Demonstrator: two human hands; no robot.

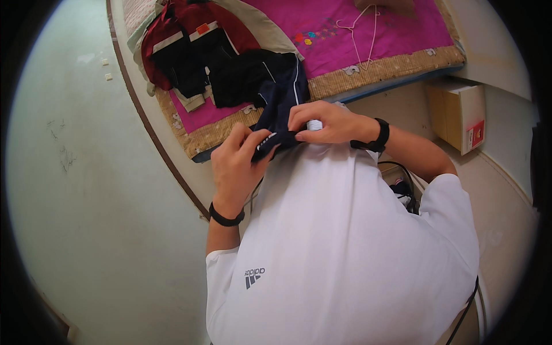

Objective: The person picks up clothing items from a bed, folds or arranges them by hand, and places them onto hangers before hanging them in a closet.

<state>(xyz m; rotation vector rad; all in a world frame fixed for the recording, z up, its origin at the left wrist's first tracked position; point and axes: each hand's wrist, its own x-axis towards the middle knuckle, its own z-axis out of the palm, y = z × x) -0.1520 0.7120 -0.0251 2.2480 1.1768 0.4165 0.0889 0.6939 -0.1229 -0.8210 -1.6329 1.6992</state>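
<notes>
A dark navy garment (284, 106) with thin white piping hangs over the bed's front edge toward my body. I cannot tell whether its narrow end is a trouser leg or a sleeve. My left hand (236, 160) is closed on that end, thumb and fingers pinching the cloth where a small white mark shows. Just to the right, my right hand (329, 124) pinches the same end between thumb and fingers. Part of the cloth between the hands is hidden by my fingers. Farther back, the garment reaches up among other clothes lying on the bed.
A red, black and white jacket (230, 33) lies at the bed's left, over pale cloth. The bed has a magenta cover (322, 54) and a tan woven edge (376, 73). A pink hanger (363, 43) lies on it. At right stands a yellowish box (454, 115); a pale wall (75, 172) rises left.
</notes>
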